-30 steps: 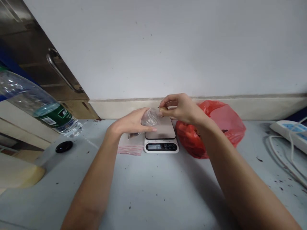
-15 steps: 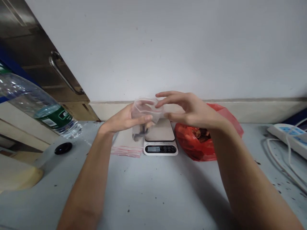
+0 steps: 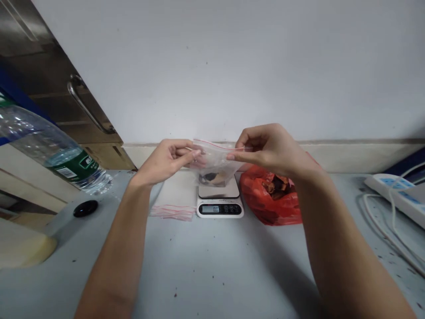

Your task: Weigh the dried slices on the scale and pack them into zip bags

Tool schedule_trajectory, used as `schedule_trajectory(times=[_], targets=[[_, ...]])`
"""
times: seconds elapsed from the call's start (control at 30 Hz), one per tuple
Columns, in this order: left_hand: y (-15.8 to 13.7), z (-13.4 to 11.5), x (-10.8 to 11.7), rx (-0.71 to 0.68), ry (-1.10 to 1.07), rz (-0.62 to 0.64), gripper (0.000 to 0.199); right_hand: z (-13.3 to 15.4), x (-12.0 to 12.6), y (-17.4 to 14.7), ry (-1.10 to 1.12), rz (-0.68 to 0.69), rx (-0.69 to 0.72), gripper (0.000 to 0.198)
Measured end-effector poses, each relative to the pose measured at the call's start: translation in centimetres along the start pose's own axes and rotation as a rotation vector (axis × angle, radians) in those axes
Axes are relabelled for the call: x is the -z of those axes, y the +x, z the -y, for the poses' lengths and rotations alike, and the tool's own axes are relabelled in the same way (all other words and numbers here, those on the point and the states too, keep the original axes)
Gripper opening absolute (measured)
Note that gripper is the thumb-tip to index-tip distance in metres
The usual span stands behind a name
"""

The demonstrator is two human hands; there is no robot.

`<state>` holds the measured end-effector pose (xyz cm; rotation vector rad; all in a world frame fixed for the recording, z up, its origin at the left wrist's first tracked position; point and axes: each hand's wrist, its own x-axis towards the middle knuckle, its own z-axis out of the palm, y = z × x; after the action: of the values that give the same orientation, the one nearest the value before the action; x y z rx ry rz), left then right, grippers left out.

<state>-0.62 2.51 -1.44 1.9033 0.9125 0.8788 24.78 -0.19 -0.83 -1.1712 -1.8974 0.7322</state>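
We have both hands closed on the clear zip bag [image 3: 217, 160]: our left hand [image 3: 168, 161] pinches its near-left upper side, and our right hand [image 3: 274, 148] grips the opposite upper corner between thumb and fingers. The bag hangs between our hands, above the scale [image 3: 221, 210], whose display seems to read 0.0. We judge it very light, thin and limp, with slick film that could slide or crumple under loose fingertips. The dark and tan pieces [image 3: 215, 178] at its bottom look dry, perhaps brittle, so we would avoid squeezing there. The best hold is the two top corners beside the red zip line, pulled gently taut.
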Motion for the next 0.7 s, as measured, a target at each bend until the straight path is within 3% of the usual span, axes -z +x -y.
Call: schedule_trajectory(times=[0.3,0.4,0.7], targets=[[0.0,-1.5,-1.5,-0.133,0.216,-0.099,0.018,-0.2,0.8,-0.4,-0.128,0.017,0.126,0.023],[-0.2,-2.1,-2.1,-0.184,0.345,-0.092,0.019,0.3,0.1,-0.5,-0.163,0.046,0.117,0.023],[-0.3,-2.4,-2.5,-0.240,0.472,0.003,0.025,1.4,-1.5,-0.4,-0.164,0.108,0.183,0.023]])
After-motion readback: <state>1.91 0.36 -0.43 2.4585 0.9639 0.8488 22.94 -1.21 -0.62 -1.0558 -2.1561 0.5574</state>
